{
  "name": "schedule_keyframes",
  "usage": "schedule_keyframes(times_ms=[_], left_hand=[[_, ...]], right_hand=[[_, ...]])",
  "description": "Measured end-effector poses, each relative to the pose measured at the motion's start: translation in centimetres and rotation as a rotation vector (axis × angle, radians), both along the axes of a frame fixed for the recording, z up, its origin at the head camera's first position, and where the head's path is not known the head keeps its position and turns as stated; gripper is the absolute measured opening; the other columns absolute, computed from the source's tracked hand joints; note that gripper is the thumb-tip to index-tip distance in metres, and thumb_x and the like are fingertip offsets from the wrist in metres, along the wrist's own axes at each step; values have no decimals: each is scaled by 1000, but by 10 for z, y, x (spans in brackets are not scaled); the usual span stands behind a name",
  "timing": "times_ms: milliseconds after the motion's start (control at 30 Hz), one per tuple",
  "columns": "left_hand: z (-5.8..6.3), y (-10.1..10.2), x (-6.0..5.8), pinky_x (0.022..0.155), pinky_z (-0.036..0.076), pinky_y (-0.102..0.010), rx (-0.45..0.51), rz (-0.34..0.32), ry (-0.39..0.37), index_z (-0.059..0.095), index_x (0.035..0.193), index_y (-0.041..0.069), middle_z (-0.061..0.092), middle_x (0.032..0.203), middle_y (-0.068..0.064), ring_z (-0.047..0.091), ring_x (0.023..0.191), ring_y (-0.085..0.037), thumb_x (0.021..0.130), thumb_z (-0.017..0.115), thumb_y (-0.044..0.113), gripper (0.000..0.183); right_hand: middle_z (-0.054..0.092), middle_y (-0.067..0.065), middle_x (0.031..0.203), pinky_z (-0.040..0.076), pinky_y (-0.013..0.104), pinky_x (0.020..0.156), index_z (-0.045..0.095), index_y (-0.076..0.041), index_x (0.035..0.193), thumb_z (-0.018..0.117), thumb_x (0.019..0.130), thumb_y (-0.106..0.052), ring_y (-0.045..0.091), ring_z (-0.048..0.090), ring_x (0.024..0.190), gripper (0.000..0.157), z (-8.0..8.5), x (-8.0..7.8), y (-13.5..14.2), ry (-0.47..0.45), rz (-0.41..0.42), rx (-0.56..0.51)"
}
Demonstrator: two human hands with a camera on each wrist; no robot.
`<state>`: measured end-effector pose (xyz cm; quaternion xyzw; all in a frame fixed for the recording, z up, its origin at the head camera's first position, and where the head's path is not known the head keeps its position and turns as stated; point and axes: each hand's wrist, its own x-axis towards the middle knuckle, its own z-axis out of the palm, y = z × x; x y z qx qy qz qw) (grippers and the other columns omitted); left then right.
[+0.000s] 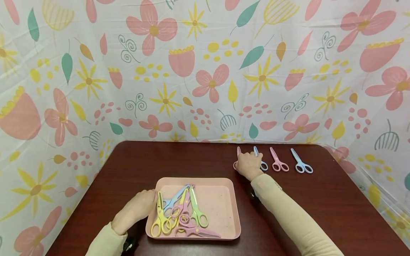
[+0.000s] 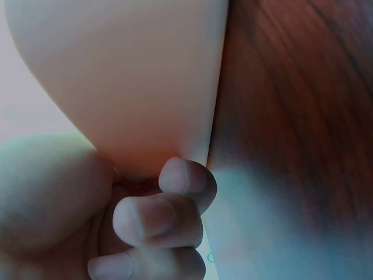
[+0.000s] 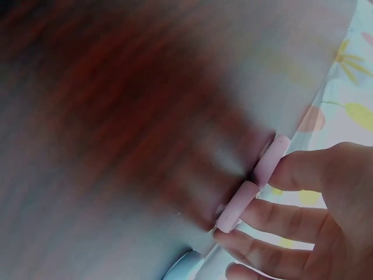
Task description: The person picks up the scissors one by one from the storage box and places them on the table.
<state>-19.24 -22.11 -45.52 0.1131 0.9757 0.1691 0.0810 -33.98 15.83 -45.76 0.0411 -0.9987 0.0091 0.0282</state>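
Note:
My left hand (image 1: 137, 209) grips the left rim of a pink tray (image 1: 221, 209); its curled fingers (image 2: 157, 219) lie against the tray's edge in the left wrist view. Inside the tray, toward its left side, several scissors overlap: yellow scissors (image 1: 160, 213), blue scissors (image 1: 175, 198), green scissors (image 1: 196, 208) and pink ones. At the back of the table, my right hand (image 1: 250, 165) covers part of a pair of pink scissors (image 1: 238, 151). The right wrist view shows thumb and fingers holding the pink handle loops (image 3: 237, 207), which rest at table level.
Right of the held pair, blue scissors (image 1: 264, 166), pink scissors (image 1: 280, 165) and more blue scissors (image 1: 303, 166) lie in a row on the dark wooden table (image 1: 144, 160). A floral curtain (image 1: 211, 106) hangs close behind the table's back edge.

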Motion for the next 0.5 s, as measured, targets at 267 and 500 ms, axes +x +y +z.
schedule_keyframes(times_ms=[267, 500], left_hand=[[-1, 2, 1, 70, 50, -41, 2, -14, 12, 66, 94, 5, 60, 80, -6, 62, 79, -23, 104, 44, 13, 26], [1, 1, 2, 69, 49, -42, -10, -28, 31, 63, 86, 8, 59, 78, -5, 61, 77, -24, 104, 44, 12, 26]], right_hand=[[65, 21, 88, 29, 63, 82, 71, -4, 85, 67, 85, -31, 39, 54, 89, 27, 6, 5, 2, 44, 7, 14], [65, 21, 89, 31, 63, 81, 63, -7, 73, 60, 87, -30, 39, 56, 89, 28, 15, 13, -1, 24, -17, -113]])
